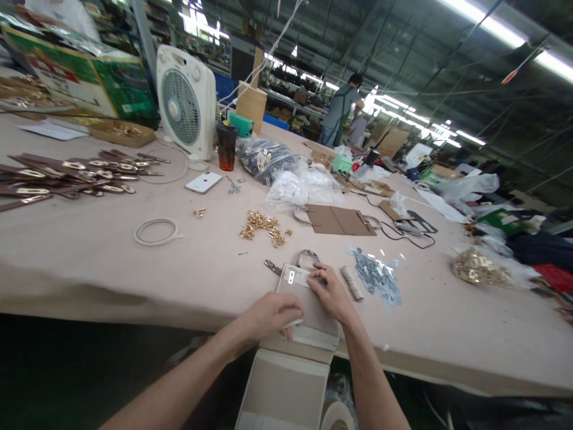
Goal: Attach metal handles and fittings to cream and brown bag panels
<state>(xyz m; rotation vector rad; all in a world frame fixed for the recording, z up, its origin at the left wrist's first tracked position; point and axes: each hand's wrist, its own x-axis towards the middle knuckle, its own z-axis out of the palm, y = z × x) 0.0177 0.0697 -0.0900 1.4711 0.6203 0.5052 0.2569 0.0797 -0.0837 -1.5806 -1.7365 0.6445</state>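
A beige, unassembled handbag piece (313,310) lies on the near table edge, its lower flap (282,388) hanging down over the edge. At its far end are a wrapped ring handle (307,255) and a brown strap with a metal clasp (272,267). A small slotted metal plate (291,277) rests on the piece's upper left. My left hand (275,315) is curled over the left side, closed on a thin whitish strip (293,323). My right hand (330,291) bends over the upper right, its fingertips drawn together at the surface; what they pinch is too small to make out.
Gold fittings (262,227) lie beyond the piece, grey metal plates (376,276) and a small roll (351,283) to its right. Further off are a tape roll (156,232), a phone (203,182), a tumbler (226,146), a fan (185,101) and brown straps (67,176). A person (339,110) stands far back.
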